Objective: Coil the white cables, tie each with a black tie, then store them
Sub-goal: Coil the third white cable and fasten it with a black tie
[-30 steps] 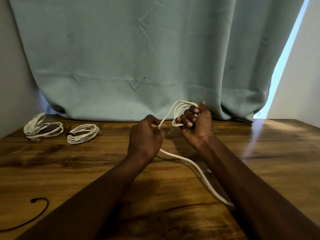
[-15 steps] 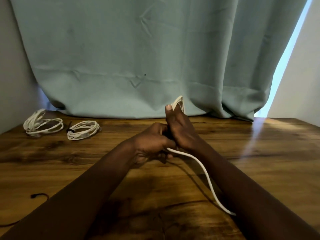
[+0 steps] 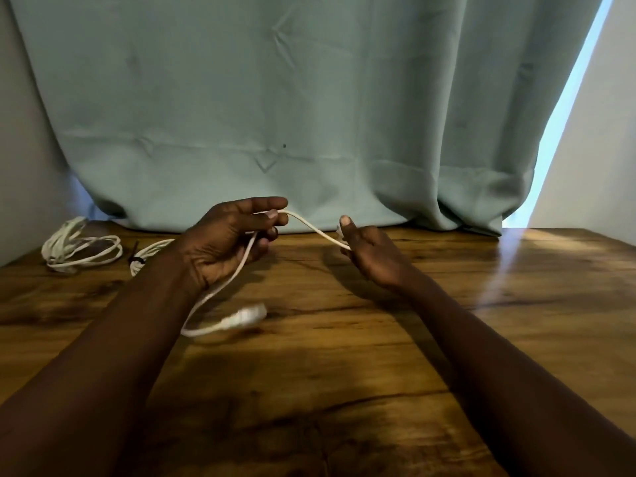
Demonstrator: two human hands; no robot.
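Head view: thin white cable (image 3: 309, 228) spans mid-frame, above the brown wooden surface (image 3: 447, 321). Left hand (image 3: 234, 242) grip pinches it; right hand (image 3: 371, 256) grip clenched on it, coils probably hidden inside. Blurred plug end (image 3: 244, 316) swings at 7 o'clock and could snag, loosening loops.

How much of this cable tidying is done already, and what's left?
Done: a far-left coil and a second coil wearing a black tie; whether the first is tied is unclear. In hand: a third white cable, strung from left hand to right hand, plug end loose. Left: finishing its coil, a tie, then storing everything.
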